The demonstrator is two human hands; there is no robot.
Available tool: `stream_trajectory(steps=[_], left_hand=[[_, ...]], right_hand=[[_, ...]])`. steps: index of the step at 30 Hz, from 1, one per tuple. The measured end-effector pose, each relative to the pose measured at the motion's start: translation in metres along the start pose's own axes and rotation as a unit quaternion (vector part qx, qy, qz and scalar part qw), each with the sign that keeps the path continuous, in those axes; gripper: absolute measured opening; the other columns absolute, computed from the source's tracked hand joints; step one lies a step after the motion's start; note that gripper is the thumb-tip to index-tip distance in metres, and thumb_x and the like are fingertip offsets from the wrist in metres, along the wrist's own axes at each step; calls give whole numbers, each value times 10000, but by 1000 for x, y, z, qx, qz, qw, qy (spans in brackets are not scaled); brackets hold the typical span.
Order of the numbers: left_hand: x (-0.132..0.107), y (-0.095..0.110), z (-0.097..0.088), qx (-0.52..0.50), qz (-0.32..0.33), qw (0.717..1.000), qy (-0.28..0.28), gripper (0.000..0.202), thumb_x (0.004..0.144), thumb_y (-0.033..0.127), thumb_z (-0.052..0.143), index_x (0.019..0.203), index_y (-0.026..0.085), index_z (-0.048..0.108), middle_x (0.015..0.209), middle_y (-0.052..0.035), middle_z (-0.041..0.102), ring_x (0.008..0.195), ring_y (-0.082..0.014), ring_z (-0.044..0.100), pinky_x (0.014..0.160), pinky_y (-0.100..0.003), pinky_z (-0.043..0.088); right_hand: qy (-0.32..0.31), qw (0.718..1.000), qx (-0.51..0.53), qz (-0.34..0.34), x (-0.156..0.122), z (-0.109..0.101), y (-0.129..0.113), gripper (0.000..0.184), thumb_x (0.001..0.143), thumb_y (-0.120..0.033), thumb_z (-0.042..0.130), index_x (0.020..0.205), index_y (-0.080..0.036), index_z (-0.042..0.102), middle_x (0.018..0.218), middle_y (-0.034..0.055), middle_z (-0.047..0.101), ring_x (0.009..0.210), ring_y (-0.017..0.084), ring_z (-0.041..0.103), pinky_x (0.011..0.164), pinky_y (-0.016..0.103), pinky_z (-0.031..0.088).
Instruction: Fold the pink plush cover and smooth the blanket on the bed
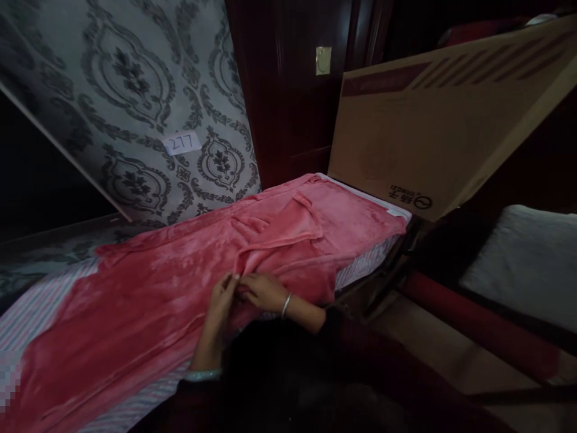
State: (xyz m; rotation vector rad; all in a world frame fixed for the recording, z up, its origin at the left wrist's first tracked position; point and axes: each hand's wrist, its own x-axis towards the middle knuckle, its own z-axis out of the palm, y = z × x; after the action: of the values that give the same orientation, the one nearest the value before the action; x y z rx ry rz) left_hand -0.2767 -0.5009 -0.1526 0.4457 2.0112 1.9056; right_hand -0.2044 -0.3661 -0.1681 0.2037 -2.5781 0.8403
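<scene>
Dark sleeves (369,352) are nearest. From the left, a striped sheet (38,310) shows beneath a pink plush blanket (144,294), which lies spread before the far patterned wallpaper (130,78), partly folded over toward the right. At its near side, the left hand (222,293) and the right hand (267,293) meet, their fingertips pinching the blanket. Far right stands a cardboard box (415,132).

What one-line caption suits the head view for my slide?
Both hands, close together, pinch a rumpled pink blanket spread over striped fabric, with printed cardboard standing beyond.
</scene>
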Motion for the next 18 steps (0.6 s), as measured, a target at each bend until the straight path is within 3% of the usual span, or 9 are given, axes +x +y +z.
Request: stream_trajectory(steps=[5,12,15,18], left_hand=[[8,-2,6,47,31,997,51,358,611,510,723,763,207,609,562,69,531,460,-101,454,439,-223,370],[7,-3,-3,51,42,996,66,300,673,481,681,789,220,591,584,68,540,474,-103,479,464,-222,393],[9,-4,-4,43,41,996,64,316,674,498,692,780,224,573,570,71,535,460,-102,471,464,-225,389],[10,-7,-2,29,27,997,65,337,675,512,702,796,222,580,566,76,531,458,-97,464,463,-223,382]], right_hand=[[-29,998,-62,0,-31,-41,26,133,872,-293,763,997,-334,781,1058,37,793,1063,291,711,998,438,511],[49,987,-93,118,-111,-95,119,155,919,-212,639,1039,-234,735,1049,97,770,1012,282,690,954,451,497],[89,981,-64,160,-147,-96,149,137,911,-207,599,991,-216,710,953,81,755,910,243,690,867,384,524],[126,975,20,181,-170,-80,162,162,921,-266,561,996,-220,698,948,74,749,875,237,695,811,363,560]])
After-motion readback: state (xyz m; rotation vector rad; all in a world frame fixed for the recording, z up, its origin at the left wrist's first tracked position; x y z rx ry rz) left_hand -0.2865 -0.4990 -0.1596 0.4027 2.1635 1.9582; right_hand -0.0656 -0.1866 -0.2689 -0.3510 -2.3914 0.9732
